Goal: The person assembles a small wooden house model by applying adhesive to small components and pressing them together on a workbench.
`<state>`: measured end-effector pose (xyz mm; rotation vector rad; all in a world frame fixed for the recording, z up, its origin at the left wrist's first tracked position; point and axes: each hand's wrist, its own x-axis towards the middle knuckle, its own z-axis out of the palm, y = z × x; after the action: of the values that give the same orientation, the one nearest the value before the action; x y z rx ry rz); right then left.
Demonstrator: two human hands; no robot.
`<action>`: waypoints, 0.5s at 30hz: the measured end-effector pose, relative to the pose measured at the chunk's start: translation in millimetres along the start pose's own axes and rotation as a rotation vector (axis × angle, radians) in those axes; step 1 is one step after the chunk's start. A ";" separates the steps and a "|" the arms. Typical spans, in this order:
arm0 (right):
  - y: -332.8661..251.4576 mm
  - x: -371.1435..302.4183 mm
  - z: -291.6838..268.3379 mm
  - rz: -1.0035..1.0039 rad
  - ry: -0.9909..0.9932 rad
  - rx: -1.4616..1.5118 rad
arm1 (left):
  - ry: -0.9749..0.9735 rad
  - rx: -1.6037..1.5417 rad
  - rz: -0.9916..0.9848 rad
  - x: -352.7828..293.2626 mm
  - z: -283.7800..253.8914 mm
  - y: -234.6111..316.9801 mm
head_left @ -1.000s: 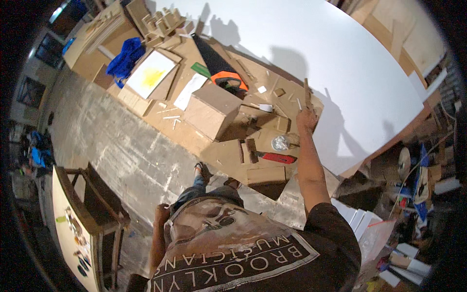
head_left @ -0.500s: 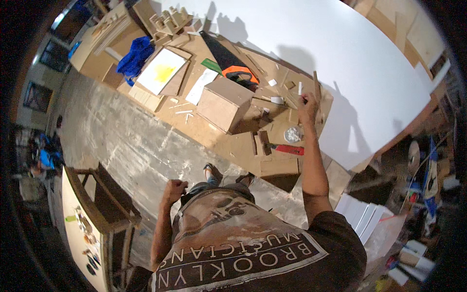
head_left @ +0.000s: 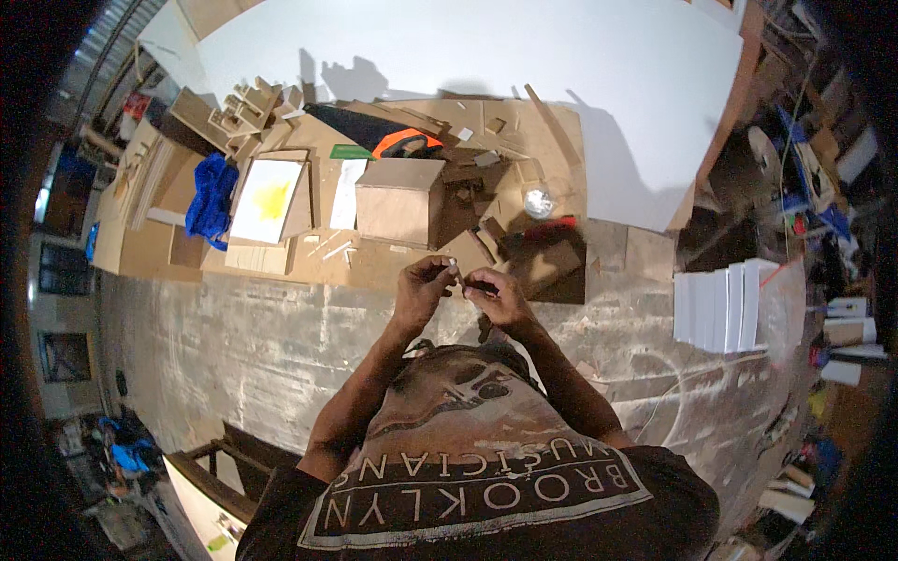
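Observation:
In front of my chest, over the near edge of the worktable (head_left: 374, 265), both hands come together. The fingers of my left hand (head_left: 423, 294) are pinched around a small white stick (head_left: 454, 267), whose exact kind is too small to tell. My right hand (head_left: 500, 299) is closed too, its fingertips at the lower end of the same stick. Just beyond the hands stands a brown wooden box (head_left: 398, 208). To its right are a small clear container with white contents (head_left: 538, 203) and a red-handled tool (head_left: 554, 226).
Behind the box lies a handsaw (head_left: 407, 142) with an orange-and-black handle. Leftward are a white sheet with a yellow patch (head_left: 267, 208) and a blue cloth (head_left: 211, 198). A large white panel (head_left: 468, 51) spans the far side. White boards (head_left: 720, 304) stand at right.
My right hand has drawn back from the far right of the table to my chest, bringing the white stick. My left hand has risen from my side to meet it. The view has turned.

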<state>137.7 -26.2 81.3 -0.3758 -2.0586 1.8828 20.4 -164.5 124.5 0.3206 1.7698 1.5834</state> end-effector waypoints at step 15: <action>-28.6 -39.2 162.9 0.263 -0.138 0.149 | -0.105 -0.526 -0.106 -66.6 -152.1 -49.8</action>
<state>107.6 -192.9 95.1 -0.5132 -2.0187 2.2591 -18.4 -331.2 97.4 0.0526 1.2107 1.8432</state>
